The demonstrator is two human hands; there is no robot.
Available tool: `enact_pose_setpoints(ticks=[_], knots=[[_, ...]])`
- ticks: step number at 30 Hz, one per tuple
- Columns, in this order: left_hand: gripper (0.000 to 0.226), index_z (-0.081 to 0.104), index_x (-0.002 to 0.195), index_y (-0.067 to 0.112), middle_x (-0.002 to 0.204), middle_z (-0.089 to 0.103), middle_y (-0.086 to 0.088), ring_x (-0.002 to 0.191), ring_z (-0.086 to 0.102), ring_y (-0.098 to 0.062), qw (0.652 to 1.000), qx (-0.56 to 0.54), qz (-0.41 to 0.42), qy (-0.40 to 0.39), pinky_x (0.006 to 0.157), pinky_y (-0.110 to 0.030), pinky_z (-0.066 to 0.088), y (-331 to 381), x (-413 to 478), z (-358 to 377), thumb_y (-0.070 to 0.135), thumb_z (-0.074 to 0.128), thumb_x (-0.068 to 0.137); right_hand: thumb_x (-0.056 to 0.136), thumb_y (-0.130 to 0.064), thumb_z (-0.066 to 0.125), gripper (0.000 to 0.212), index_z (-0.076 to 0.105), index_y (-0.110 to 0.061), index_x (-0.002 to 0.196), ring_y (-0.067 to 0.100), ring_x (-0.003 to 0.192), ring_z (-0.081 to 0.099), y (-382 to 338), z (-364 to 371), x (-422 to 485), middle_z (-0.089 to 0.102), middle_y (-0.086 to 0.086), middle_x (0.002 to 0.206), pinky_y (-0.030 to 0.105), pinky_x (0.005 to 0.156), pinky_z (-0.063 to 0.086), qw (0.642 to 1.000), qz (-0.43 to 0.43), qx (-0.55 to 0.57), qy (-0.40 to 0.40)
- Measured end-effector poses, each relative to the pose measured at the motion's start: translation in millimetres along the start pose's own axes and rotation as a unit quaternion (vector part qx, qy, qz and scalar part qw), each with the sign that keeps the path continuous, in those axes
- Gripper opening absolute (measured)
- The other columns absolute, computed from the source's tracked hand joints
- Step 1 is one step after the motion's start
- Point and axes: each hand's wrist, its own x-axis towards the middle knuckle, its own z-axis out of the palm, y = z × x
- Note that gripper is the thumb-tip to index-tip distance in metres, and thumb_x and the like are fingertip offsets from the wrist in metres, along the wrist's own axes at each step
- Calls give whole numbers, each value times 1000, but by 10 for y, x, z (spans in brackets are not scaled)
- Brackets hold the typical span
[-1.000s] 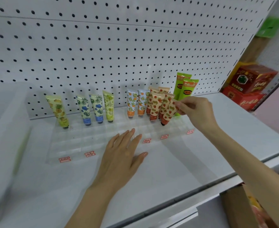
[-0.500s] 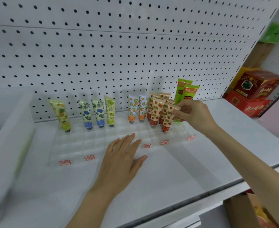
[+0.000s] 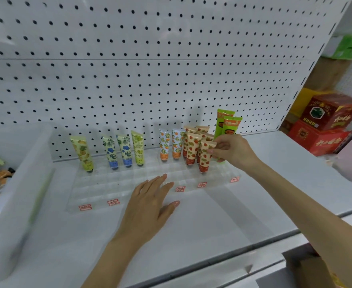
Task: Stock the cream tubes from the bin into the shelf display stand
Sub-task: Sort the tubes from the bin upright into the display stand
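while left hand [image 3: 148, 204] lies flat, right hand [image 3: 233, 151] pinches strawberry-print tube [image 3: 204, 160]; red labels [image 3: 202, 185] unreadable

My one camera rides on my head, looking forward and down from close above the white shelf [image 3: 254, 206], facing the pegboard [image 3: 150, 69] behind it. Its wide angle takes in the clear display stand [image 3: 112, 189] mid-frame and the bin [image 3: 23, 183] at far left.

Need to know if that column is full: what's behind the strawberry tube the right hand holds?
Other strawberry tubes stand behind it. The right hand covers the two green tubes' lower parts, so their slots cannot be seen.
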Motion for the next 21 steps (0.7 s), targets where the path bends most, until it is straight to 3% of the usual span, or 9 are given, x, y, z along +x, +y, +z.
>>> enact_pose_setpoints(ticks=[6,9,13,17,21], knots=[[58,53,133,24,143,49,-1,129,48,-18,1000,-11,6,6,110,-28,18,-2,1,4,58,30,93,78,-17,77,21,68,-4,92,20,73,70,6,-44,-58,72,11,83,27,62,59,1000,2,-6,-3],[57,49,136,25,147,44,2,135,38,-12,999,-27,22,16,114,-26,11,3,-14,-41,58,29,94,78,-20,77,24,67,-6,94,21,74,69,-37,-109,-101,71,9,86,28,65,59,1000,-6,-23,-4],[61,45,139,25,150,39,3,137,26,-8,999,-30,11,36,115,-22,4,67,-134,-130,59,23,93,78,-26,77,19,64,-15,87,15,71,67,-139,-298,-258,68,2,86,23,67,54,995,-56,-68,56],[56,47,137,23,147,43,0,133,36,-15,998,3,2,57,115,-26,16,256,-389,-314,54,28,95,80,-27,75,20,63,-16,91,13,72,63,-306,-421,-505,63,-4,84,13,68,49,984,-122,-100,83],[52,49,134,20,143,49,-4,125,49,-21,995,27,-19,92,107,-37,36,375,-675,-723,51,35,95,83,-33,71,27,64,-20,105,12,89,61,-558,-283,-660,64,-5,98,35,81,52,963,-220,-145,52]])
